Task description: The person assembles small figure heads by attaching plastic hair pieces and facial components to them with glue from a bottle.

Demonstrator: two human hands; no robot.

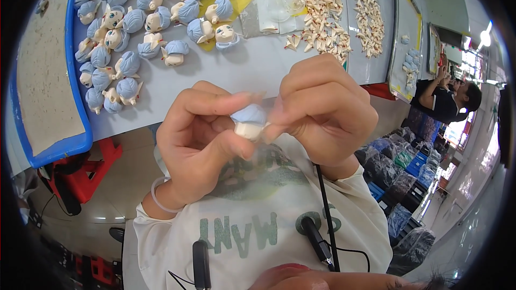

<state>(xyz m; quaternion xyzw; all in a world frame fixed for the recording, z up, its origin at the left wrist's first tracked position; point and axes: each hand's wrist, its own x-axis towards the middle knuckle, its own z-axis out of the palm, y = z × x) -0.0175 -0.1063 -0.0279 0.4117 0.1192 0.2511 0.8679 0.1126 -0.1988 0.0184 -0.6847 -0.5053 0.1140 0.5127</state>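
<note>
Between the thumb and fingers of my left hand (201, 129) is a small doll head (250, 122) with pale blue moulded hair and a cream-coloured base. My right hand (325, 110) is closed in a pinch against the head's right side. Motion blurs its fingertips, and whatever they grip there is too small to make out. Both hands are raised in front of my chest, just off the near edge of the table. On the table beyond lie many similar doll heads (129, 63), some with painted eyes and pointed ears.
Small cream pointed pieces with red tips (322, 13) lie in piles at the back right, beside a clear round dish (285, 5). A blue-rimmed tray (83, 142) borders the left. A red stool (102, 169) stands below. Another person (449, 99) sits far right, near wrapped crates (400, 182).
</note>
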